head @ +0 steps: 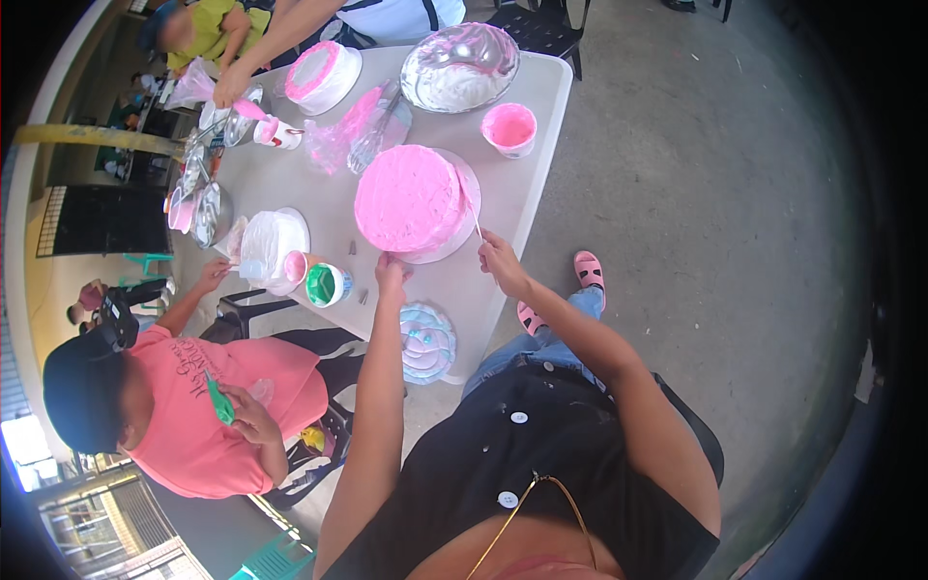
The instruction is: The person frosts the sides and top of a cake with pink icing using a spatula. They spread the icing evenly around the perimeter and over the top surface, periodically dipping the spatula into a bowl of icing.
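A round cake (pixel 409 199) covered in rough pink icing sits on a pale round board (pixel 467 190) before me. My left hand (pixel 391 277) is at the board's near edge, its fingers on the rim and partly hidden. In my right hand (pixel 502 264) is a thin spatula (pixel 475 217), its blade against the pink icing on the cake's right side. Close to my left wrist lies a blue and lilac quilted round pad (pixel 428 343). A tub of green icing (pixel 328 284) and a cup of pink icing (pixel 297 266) stand left of that hand.
Along the white table (pixel 533 94) are a pink icing tub (pixel 509 130), a smeared metal bowl (pixel 460 69), a whisk (pixel 373 134) and a pink-rimmed cake (pixel 322 76). A seated co-worker (pixel 225 413) on the left holds a green piping bag (pixel 220 401) beside a white cake (pixel 272 246).
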The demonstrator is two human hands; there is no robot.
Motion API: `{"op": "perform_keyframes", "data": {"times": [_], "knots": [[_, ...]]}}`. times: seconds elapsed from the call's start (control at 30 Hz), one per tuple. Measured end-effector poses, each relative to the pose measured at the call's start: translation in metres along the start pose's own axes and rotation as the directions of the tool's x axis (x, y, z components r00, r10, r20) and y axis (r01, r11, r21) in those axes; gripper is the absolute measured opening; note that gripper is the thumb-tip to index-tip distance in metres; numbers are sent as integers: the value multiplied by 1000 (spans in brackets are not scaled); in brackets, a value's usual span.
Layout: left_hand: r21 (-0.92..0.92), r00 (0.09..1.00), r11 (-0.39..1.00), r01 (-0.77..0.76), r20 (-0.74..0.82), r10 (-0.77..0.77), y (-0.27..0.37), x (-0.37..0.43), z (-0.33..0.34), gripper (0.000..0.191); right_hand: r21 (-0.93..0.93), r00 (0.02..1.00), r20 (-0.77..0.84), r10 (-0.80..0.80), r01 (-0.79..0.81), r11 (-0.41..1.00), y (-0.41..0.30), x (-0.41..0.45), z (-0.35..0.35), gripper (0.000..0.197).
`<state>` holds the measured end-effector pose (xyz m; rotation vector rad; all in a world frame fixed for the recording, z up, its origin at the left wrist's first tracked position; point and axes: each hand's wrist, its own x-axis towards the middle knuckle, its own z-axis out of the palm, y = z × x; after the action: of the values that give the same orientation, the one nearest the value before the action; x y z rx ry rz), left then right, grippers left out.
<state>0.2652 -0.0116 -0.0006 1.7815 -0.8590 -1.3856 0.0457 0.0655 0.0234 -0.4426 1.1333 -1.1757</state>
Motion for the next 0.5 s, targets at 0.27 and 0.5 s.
{"op": "perform_keyframes", "data": {"times": [0.27, 0.5], "knots": [[33, 1000, 999, 23, -3, -23, -1, 8, -13, 35, 203, 985, 169, 36, -70, 977, -13, -36, -13, 43], [175, 996, 983, 49, 58, -60, 5, 6, -7, 38, 357, 984, 152, 88, -138, 924, 19, -21, 10, 47]]}}
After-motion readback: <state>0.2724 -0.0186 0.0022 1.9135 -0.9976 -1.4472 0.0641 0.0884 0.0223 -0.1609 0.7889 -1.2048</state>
